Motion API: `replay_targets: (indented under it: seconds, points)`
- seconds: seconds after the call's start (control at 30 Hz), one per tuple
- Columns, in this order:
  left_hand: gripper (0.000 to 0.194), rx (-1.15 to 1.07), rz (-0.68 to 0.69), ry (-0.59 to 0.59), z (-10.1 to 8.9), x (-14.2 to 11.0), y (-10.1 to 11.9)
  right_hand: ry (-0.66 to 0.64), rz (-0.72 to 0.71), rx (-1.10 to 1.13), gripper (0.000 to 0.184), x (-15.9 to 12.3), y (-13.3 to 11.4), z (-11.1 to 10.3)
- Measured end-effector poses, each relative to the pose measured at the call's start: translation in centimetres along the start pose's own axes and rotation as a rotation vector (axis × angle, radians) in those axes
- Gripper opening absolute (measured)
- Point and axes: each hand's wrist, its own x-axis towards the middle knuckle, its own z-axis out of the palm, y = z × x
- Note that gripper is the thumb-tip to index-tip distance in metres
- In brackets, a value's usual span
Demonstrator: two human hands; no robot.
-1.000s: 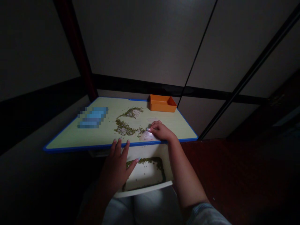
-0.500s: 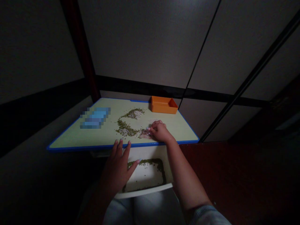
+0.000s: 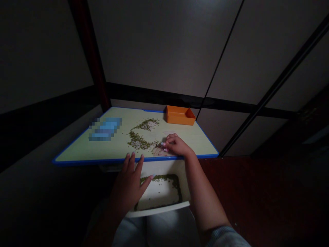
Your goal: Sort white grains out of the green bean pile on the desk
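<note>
My right hand (image 3: 177, 145) works low over a pale tabletop (image 3: 100, 149), thumb and fingers drawn together in a pinch; whether anything sits between them, I cannot tell. Small green beans (image 3: 132, 135) lie just left of that pinch in a loose, C-shaped spread, with paler patches among them. My left hand (image 3: 130, 185), fingers spread and with no object visible in it, reaches to the tabletop's near edge, its thumb over a white tub (image 3: 164, 208) that sits below and nearer me than the pinch.

By my judgement, the handling is only partway along: a band of beans (image 3: 168, 177) lines the tub's inner edges — yet plenty lie uncollected on the tabletop, the nearest right by my fingertips. Beyond the pinch, near the far edge, stands an orange box (image 3: 180, 119).

Much is hard to read. My curled fingers hide whatever lies under my palm, and the pinkish patch (image 3: 158, 150) beside them could be residue or some thin material. My left hand covers part of the tub. A blue item (image 3: 106, 129) well left of the pinch is pixelated past recognition — and deep shadow swallows the floor to my right.
</note>
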Motion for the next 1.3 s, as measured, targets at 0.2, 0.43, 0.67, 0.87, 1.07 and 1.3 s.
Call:
replay_targets:
  seconds: [0.2,0.43,0.67,0.87,1.07,1.3]
  points:
    - [0.070,0.012,0.012,0.008,0.01,-0.02,-0.05,0.051,0.026,-0.031,0.029,0.11,-0.17,0.26]
    - [0.070,0.015,0.017,-0.002,-0.06,0.04,0.00,0.086,0.051,-0.089,0.028,-0.01,-0.17,0.30]
    - [0.070,0.005,0.010,0.001,-0.10,0.04,0.00,0.150,0.146,-0.114,0.026,-0.14,0.50,0.04]
    - [0.070,0.009,0.009,0.006,-0.11,0.02,0.10,0.169,0.066,-0.065,0.032,0.14,-0.05,0.24]
    - [0.070,0.023,0.018,-0.005,-0.16,-0.02,0.09,0.102,0.015,-0.046,0.028,0.23,-0.21,0.44]
    - [0.070,0.020,0.015,-0.012,-0.16,0.05,0.14,0.143,0.125,-0.157,0.029,0.29,0.00,0.36]
